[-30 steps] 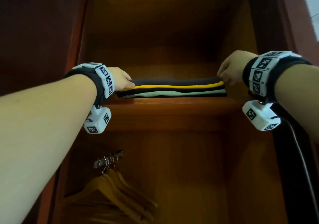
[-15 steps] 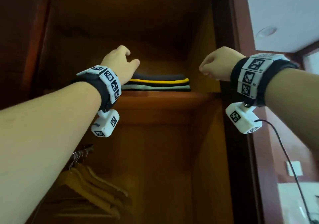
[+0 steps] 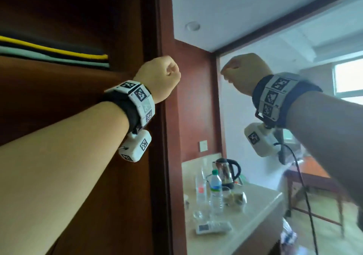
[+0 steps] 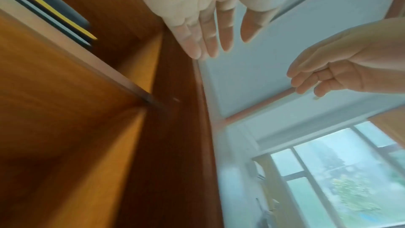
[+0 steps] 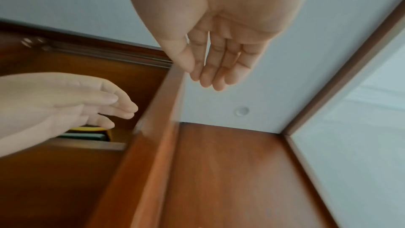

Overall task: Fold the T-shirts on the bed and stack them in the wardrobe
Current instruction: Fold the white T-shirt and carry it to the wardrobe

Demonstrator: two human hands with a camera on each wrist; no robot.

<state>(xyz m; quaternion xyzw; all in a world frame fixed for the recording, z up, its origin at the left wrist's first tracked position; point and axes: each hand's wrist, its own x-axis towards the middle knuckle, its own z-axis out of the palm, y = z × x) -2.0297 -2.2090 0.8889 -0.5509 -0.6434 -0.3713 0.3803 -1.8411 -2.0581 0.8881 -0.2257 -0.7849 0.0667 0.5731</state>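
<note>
The folded T-shirts (image 3: 59, 55) lie flat in a stack on the wardrobe shelf (image 3: 49, 81), at the upper left of the head view; dark, yellow and pale green edges show, squared to the shelf front, which suits a pile meant to stay tidy. Both hands hang in the air off the shelf, holding nothing. The left hand (image 3: 160, 75) sits near the middle of the frame in front of the wardrobe's side panel (image 3: 155, 156), and the right hand (image 3: 244, 72) to its right against the bright room. From behind they look like fists, but the wrist views show the fingers (image 4: 206, 41) of the left and the fingers (image 5: 219, 65) of the right loosely extended and relaxed. The stack is cut off at the left edge, so I cannot count the shirts. The bed is out of view. On the tabletop (image 3: 261, 207) at lower right stand a kettle (image 3: 227, 171) and bottles (image 3: 215, 191), blurred.
</note>
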